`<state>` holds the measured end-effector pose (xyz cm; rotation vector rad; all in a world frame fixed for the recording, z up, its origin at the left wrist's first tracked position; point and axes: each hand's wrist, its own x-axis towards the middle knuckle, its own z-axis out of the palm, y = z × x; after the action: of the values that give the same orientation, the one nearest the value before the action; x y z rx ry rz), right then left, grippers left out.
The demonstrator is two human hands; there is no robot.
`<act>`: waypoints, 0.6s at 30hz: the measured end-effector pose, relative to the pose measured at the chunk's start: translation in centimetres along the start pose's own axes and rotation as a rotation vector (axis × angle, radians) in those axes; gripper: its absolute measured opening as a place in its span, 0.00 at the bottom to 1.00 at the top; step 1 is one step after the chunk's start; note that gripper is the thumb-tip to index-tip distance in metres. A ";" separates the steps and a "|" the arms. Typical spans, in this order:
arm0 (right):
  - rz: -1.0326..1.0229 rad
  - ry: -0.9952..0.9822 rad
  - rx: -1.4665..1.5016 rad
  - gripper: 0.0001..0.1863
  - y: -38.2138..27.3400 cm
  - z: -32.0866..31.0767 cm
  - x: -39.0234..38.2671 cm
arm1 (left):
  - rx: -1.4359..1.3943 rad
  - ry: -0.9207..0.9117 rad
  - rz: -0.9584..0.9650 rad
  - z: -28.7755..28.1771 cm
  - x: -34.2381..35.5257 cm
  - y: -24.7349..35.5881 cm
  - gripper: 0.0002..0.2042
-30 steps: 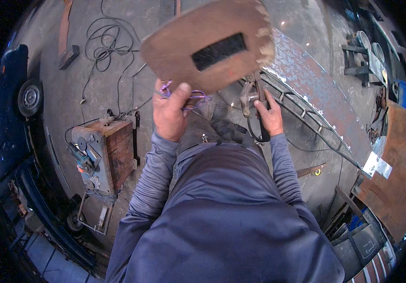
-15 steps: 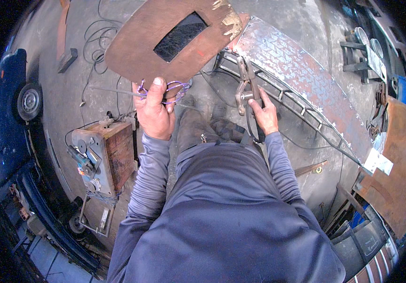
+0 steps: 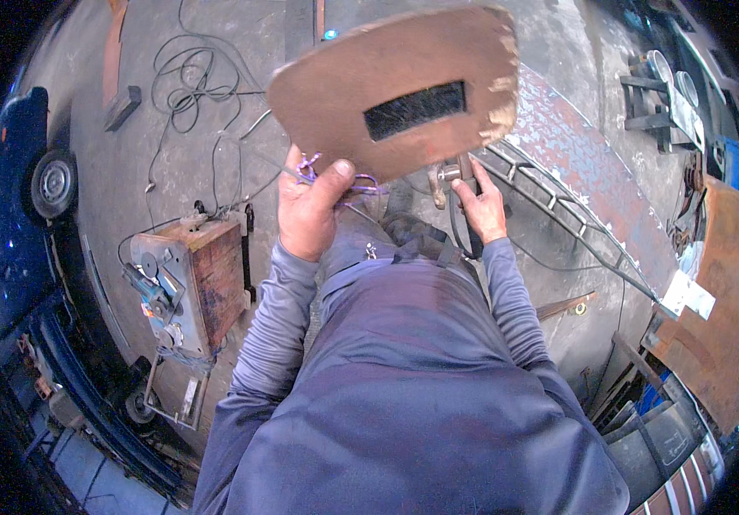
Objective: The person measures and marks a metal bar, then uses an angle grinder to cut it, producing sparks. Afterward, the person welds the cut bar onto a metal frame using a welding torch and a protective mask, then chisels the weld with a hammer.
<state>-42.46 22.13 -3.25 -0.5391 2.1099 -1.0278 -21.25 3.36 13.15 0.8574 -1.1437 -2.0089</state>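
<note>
A brown handheld welding shield (image 3: 326, 107) with a dark rectangular window is gripped at its lower left by my left hand (image 3: 311, 210). Purple cord (image 3: 369, 184) hangs around that hand's fingers and thumb. My right hand (image 3: 482, 206) is closed round the handle of a welding electrode holder (image 3: 451, 173), a worn metal clamp with a cable running down. The shield covers the holder's upper jaws. Beyond the shield, a long rusty patterned metal plate (image 3: 571, 142) lies beside a welded metal frame (image 3: 549, 193); the shield hides their far left end.
A welding machine in a wooden-sided case (image 3: 206, 283) stands at left on a wheeled frame. Coiled cable (image 3: 198, 90) lies on the floor ahead. A dark blue vehicle (image 3: 13, 223) is at far left. Rusty sheet metal (image 3: 712, 292) and a small stand (image 3: 657, 112) are at right.
My left hand has swung the shield to the right and tilted it flatter, so it now covers the holder's jaws and the plate's end. My right hand stays nearly still.
</note>
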 end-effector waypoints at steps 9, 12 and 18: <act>0.022 -0.031 -0.047 0.38 1.1 -0.2 0.6 | -0.064 -0.080 -0.114 0.6 -0.2 -0.7 0.27; 0.037 -0.031 -0.077 0.40 1.2 -0.3 0.6 | -0.084 -0.073 -0.093 0.9 -0.2 -0.5 0.25; 0.027 -0.037 0.023 0.37 -0.3 -0.7 0.1 | -0.026 -0.054 -0.125 0.8 -0.2 -0.2 0.25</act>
<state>-43.06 22.23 -2.75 -0.5135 2.0650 -1.0187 -21.80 3.97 13.37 0.8850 -1.1153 -2.1557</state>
